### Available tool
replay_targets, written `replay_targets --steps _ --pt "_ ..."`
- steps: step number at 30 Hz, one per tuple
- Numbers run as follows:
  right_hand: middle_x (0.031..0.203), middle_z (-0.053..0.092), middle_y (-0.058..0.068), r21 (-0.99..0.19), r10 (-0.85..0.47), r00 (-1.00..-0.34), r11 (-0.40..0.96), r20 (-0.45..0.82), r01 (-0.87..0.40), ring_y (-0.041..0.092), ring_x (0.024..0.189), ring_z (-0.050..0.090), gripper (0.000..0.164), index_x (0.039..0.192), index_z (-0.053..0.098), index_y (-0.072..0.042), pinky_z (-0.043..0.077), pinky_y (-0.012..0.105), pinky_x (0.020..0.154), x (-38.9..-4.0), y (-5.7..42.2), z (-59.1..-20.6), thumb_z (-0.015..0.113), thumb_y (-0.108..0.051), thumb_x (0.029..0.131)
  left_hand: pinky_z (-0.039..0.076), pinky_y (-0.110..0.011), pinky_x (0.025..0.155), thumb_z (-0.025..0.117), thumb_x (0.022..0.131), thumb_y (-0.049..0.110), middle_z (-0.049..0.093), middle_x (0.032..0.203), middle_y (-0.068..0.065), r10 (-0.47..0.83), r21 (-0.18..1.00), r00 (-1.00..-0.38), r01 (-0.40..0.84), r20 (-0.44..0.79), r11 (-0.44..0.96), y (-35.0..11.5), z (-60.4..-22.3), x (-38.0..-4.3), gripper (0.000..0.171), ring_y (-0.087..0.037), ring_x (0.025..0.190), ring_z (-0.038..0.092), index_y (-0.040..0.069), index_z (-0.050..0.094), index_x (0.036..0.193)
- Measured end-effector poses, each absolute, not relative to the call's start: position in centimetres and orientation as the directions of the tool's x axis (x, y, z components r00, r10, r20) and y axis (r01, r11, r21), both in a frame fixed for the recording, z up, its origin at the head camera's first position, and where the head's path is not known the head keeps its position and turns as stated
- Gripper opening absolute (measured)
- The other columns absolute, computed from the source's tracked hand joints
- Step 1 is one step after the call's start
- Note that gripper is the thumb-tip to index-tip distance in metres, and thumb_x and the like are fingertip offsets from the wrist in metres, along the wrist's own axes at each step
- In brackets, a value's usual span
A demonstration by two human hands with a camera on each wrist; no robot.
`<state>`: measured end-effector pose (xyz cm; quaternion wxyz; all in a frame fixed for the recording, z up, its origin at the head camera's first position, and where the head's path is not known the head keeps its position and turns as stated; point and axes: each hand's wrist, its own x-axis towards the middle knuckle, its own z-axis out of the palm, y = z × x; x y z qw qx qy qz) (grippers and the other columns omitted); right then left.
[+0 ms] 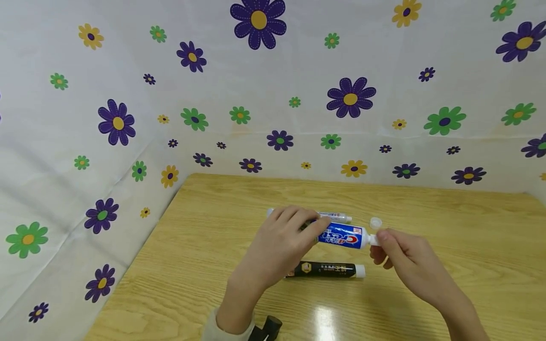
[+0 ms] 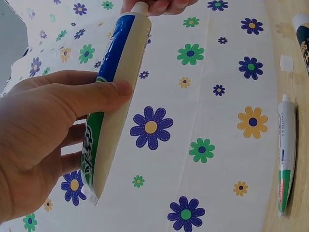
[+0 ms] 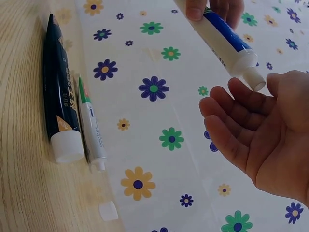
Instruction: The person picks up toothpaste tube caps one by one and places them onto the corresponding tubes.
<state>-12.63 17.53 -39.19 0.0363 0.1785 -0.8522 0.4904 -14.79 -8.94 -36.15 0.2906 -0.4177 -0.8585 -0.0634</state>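
My left hand (image 1: 283, 241) grips a blue, white and green Crest toothpaste tube (image 1: 344, 235) round its middle, thumb on one face and fingers behind. The tube is held up over the table, cap end to the right. At that end, my right hand (image 1: 411, 260) has its thumb and forefinger at the white cap (image 3: 254, 79), and the other fingers curl loosely below. In the left wrist view the right fingers (image 2: 161, 6) are mostly cut off by the top edge. The left hand hides part of the tube's printed side in the head view.
A black tube (image 1: 330, 270) with a white cap lies on the wooden table (image 1: 204, 227) nearer me. Behind the held tube lies a slim white and green tube (image 3: 90, 123). A loose white cap (image 1: 376, 222) sits near its nozzle. Flower-patterned cloth (image 1: 298, 71) lines the back and left.
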Motion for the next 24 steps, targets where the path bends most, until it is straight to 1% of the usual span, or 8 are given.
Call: replay_targets --steps 3,5,7,9,12,14,19,24 --pt "0.084 0.065 0.003 -0.822 -0.282 -0.926 0.444 0.251 -0.357 0.013 0.072 0.062 0.037 0.102 0.066 -0.002 0.056 0.028 0.06 -12.7 17.5 -39.1 0.032 -0.016 0.11 0.051 -0.036 0.094 0.072 0.093 0.017 0.067 0.112 -0.002 0.67 -0.123 -0.488 0.751 0.559 0.649 -9.1 -36.2 -14.9 0.031 -0.02 0.105 0.062 0.017 0.067 0.123" --pt "0.088 0.065 0.004 -0.819 -0.284 -0.922 0.44 0.262 -0.368 0.011 0.072 0.063 0.032 0.114 0.062 -0.002 0.056 0.028 0.06 -12.7 17.6 -39.0 0.034 -0.015 0.11 0.051 -0.036 0.095 0.074 0.091 0.017 0.067 0.113 -0.002 0.663 -0.121 -0.487 0.748 0.568 0.653 -9.3 -36.3 -14.9 0.033 -0.02 0.106 0.062 0.017 0.067 0.123" --pt "0.093 0.064 0.005 -0.812 -0.278 -0.917 0.436 0.288 -0.387 0.011 0.073 0.064 0.022 0.122 0.057 -0.004 0.055 0.028 0.06 -12.7 17.6 -39.0 0.043 -0.012 0.107 0.051 -0.036 0.095 0.076 0.089 0.017 0.067 0.113 -0.002 0.656 -0.12 -0.486 0.744 0.578 0.657 -9.5 -36.3 -14.9 0.035 -0.021 0.106 0.063 0.017 0.067 0.123" --pt "0.097 0.063 0.005 -0.799 -0.267 -0.907 0.436 0.325 -0.414 0.01 0.074 0.064 0.026 0.127 0.054 -0.007 0.054 0.027 0.061 -12.5 17.5 -39.1 0.056 -0.007 0.101 0.051 -0.036 0.095 0.078 0.088 0.017 0.068 0.113 -0.002 0.65 -0.121 -0.487 0.739 0.584 0.662 -9.6 -36.3 -14.8 0.036 -0.021 0.106 0.063 0.017 0.067 0.122" --pt "0.102 0.062 0.003 -0.775 -0.256 -0.886 0.431 0.387 -0.463 0.009 0.075 0.064 0.041 0.125 0.053 -0.008 0.053 0.025 0.061 -12.4 17.3 -39.2 0.07 0.001 0.089 0.051 -0.036 0.095 0.077 0.088 0.017 0.068 0.113 -0.002 0.645 -0.115 -0.497 0.734 0.581 0.67 -9.8 -36.3 -14.8 0.036 -0.021 0.106 0.062 0.017 0.067 0.122" --pt "0.103 0.061 0.001 -0.756 -0.252 -0.871 0.433 0.422 -0.492 0.009 0.075 0.064 0.045 0.123 0.053 -0.008 0.053 0.024 0.06 -12.3 17.2 -39.2 0.073 0.005 0.085 0.051 -0.036 0.095 0.077 0.088 0.018 0.068 0.114 -0.002 0.643 -0.111 -0.507 0.73 0.573 0.674 -9.9 -36.4 -14.7 0.036 -0.02 0.107 0.062 0.017 0.067 0.123" --pt "0.101 0.06 0.0 -0.736 -0.221 -0.859 0.445 0.461 -0.51 0.007 0.075 0.065 0.045 0.118 0.055 -0.011 0.053 0.023 0.06 -12.3 17.1 -39.3 0.073 0.01 0.083 0.051 -0.036 0.096 0.076 0.089 0.018 0.068 0.114 -0.002 0.642 -0.104 -0.518 0.727 0.566 0.678 -10.0 -36.5 -14.7 0.036 -0.02 0.107 0.062 0.018 0.067 0.124" --pt "0.1 0.061 -0.002 -0.729 -0.203 -0.856 0.454 0.475 -0.512 0.007 0.074 0.064 0.042 0.116 0.057 -0.011 0.053 0.022 0.059 -12.4 16.9 -39.2 0.074 0.009 0.083 0.051 -0.036 0.096 0.077 0.088 0.017 0.068 0.113 -0.002 0.64 -0.095 -0.514 0.733 0.572 0.674 -10.0 -36.4 -14.9 0.038 -0.02 0.107 0.062 0.018 0.067 0.124"
